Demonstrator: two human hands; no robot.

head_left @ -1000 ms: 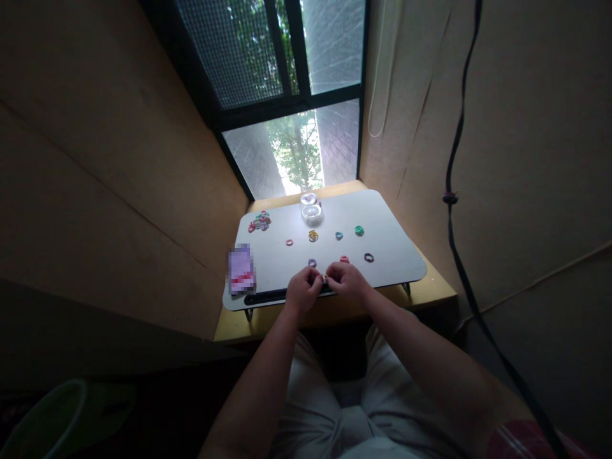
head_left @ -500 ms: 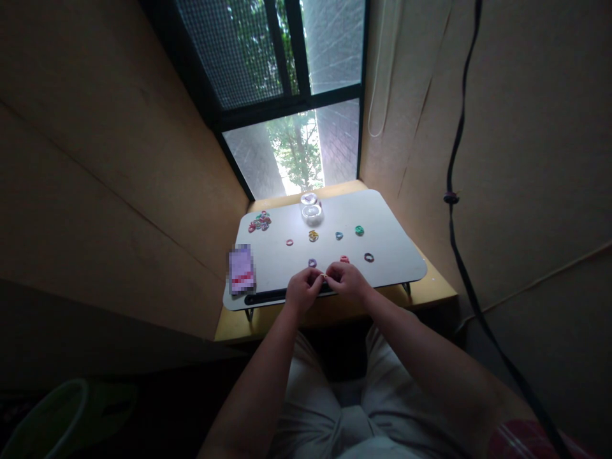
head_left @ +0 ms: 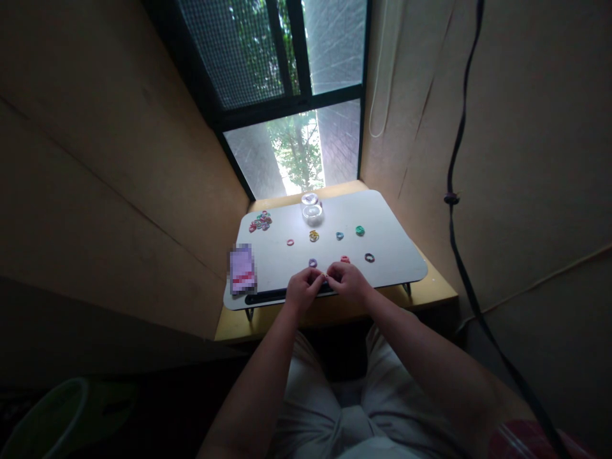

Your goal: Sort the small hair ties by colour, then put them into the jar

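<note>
My left hand (head_left: 305, 285) and my right hand (head_left: 348, 280) meet over the front edge of the white lap table (head_left: 277, 268). Both pinch a tiny pale hair tie (head_left: 325, 275) between their fingertips, mostly covered by the fingers. Just beyond lie a purple hair tie bundle (head_left: 313, 262) and a red one (head_left: 345, 259), the latter partly behind my right hand. Farther back are a pink ring (head_left: 290, 242), yellow ties (head_left: 313, 236), blue ties (head_left: 339, 236) and green ties (head_left: 360, 230). To the right sits a dark one (head_left: 370, 257).
A mixed pile of coloured hair ties (head_left: 261, 221) lies at the back left. A clear plastic container (head_left: 312, 213) stands by the window. On the left edge rests a purple package (head_left: 243, 269), blurred out. A black cord (head_left: 452, 236) hangs at the right.
My fingertips have shifted only very slightly around the small hair tie. The view has moved a touch; everything on the table stays in place.
</note>
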